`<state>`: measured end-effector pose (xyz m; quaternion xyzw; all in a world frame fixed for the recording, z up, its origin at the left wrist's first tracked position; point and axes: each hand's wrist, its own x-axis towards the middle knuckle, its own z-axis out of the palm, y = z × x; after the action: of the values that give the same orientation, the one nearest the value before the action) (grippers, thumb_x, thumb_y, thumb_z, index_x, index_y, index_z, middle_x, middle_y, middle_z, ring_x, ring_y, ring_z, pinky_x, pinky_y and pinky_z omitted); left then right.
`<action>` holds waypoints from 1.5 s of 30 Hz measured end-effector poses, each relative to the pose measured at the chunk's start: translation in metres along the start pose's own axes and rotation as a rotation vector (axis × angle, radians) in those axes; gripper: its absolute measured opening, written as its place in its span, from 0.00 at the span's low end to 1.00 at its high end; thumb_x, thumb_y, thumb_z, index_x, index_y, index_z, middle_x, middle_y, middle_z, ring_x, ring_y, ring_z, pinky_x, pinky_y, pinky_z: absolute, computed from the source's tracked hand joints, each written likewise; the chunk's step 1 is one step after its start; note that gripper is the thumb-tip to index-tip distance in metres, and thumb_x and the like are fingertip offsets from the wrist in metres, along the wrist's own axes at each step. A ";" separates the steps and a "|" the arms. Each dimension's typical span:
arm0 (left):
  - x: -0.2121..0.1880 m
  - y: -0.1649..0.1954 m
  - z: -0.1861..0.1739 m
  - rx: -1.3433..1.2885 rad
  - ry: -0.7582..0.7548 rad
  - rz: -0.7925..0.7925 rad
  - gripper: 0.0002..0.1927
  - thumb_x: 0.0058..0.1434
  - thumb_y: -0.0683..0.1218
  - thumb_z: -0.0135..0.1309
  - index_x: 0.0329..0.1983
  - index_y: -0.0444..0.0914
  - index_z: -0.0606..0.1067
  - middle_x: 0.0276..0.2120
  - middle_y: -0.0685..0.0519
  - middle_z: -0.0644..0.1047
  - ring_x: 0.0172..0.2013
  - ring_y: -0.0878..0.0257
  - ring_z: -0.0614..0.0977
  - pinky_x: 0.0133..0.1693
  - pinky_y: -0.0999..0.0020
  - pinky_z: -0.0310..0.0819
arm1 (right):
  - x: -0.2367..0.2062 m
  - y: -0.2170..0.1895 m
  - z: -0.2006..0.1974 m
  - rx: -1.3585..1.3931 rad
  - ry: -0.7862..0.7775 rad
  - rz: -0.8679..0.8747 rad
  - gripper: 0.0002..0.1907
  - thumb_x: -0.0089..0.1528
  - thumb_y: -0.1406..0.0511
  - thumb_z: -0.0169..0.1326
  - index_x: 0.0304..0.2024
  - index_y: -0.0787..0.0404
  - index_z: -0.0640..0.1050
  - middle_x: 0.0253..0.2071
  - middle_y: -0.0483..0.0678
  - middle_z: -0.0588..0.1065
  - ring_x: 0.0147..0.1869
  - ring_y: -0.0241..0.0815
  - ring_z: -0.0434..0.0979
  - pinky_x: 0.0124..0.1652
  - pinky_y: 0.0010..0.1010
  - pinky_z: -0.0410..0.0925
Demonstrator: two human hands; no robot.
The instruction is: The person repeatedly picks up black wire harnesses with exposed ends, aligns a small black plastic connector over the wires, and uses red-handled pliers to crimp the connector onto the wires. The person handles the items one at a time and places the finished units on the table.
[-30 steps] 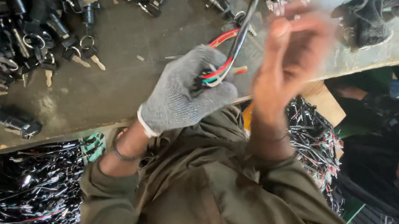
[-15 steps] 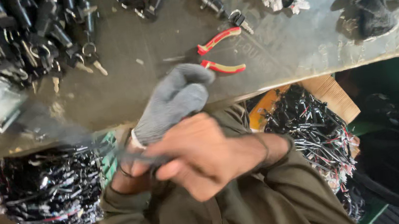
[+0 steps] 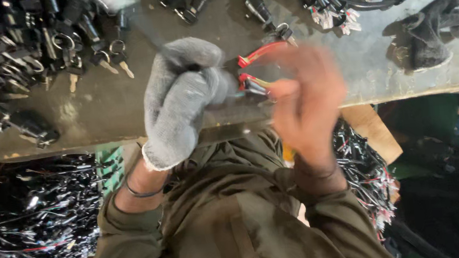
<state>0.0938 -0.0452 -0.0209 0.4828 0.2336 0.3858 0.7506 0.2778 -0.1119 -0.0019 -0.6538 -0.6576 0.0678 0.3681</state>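
Harness taping, midway: gloved left hand fists the black cable bundle; blurred bare right hand, grip indiscernible; next needs steady tension

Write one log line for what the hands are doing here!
left hand: gloved, fist around dark wire bundle | right hand: bare, blurred, at same bundle | spare glove: on bench

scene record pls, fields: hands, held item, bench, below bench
left hand: grey knit glove, left hand fisted around a dark cable bundle
right hand: bare right hand, motion-blurred, at the same bundle
bench: red-handled pliers, keys and black connectors, spare dark glove
below bench: piled black wire harnesses
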 end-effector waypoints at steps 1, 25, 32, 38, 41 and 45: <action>-0.001 -0.005 0.010 0.019 -0.013 0.022 0.13 0.73 0.44 0.50 0.55 0.32 0.71 0.41 0.50 0.74 0.37 0.65 0.73 0.42 0.70 0.69 | 0.001 -0.001 -0.006 0.096 0.054 -0.021 0.04 0.61 0.70 0.53 0.36 0.64 0.71 0.31 0.53 0.68 0.34 0.53 0.73 0.37 0.45 0.65; 0.032 0.004 -0.009 -0.253 0.110 -0.182 0.22 0.65 0.52 0.61 0.57 0.36 0.73 0.35 0.53 0.75 0.31 0.68 0.76 0.33 0.72 0.71 | 0.031 0.025 0.033 1.210 0.012 0.418 0.16 0.73 0.62 0.43 0.60 0.61 0.72 0.41 0.43 0.73 0.38 0.33 0.74 0.45 0.31 0.69; 0.020 0.000 -0.030 -0.161 0.082 -0.036 0.17 0.70 0.43 0.61 0.56 0.35 0.69 0.52 0.56 0.75 0.47 0.67 0.78 0.50 0.74 0.73 | -0.040 0.041 0.070 1.047 -0.302 0.493 0.20 0.77 0.58 0.44 0.60 0.69 0.74 0.44 0.45 0.76 0.40 0.30 0.74 0.43 0.23 0.68; -0.006 -0.005 -0.043 -0.080 0.067 -0.009 0.15 0.75 0.41 0.61 0.61 0.33 0.71 0.49 0.52 0.77 0.48 0.67 0.77 0.53 0.73 0.74 | -0.032 0.042 0.061 1.030 -0.411 0.244 0.24 0.77 0.55 0.48 0.62 0.69 0.69 0.51 0.47 0.74 0.51 0.32 0.72 0.53 0.27 0.69; -0.017 0.001 -0.045 -0.003 0.046 -0.002 0.14 0.76 0.41 0.60 0.60 0.34 0.71 0.50 0.53 0.77 0.49 0.67 0.78 0.53 0.73 0.75 | -0.035 0.040 0.064 0.978 -0.419 0.224 0.21 0.77 0.56 0.49 0.57 0.69 0.68 0.49 0.50 0.73 0.51 0.34 0.71 0.55 0.28 0.67; -0.024 -0.001 -0.038 0.107 0.080 0.074 0.09 0.74 0.40 0.58 0.54 0.33 0.74 0.50 0.52 0.79 0.48 0.66 0.79 0.50 0.72 0.75 | -0.043 0.044 0.071 1.101 -0.320 0.347 0.23 0.76 0.55 0.47 0.63 0.67 0.65 0.46 0.47 0.76 0.46 0.31 0.73 0.49 0.23 0.69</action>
<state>0.0525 -0.0438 -0.0382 0.5147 0.2660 0.4193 0.6989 0.2673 -0.1173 -0.0953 -0.4463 -0.4567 0.5553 0.5327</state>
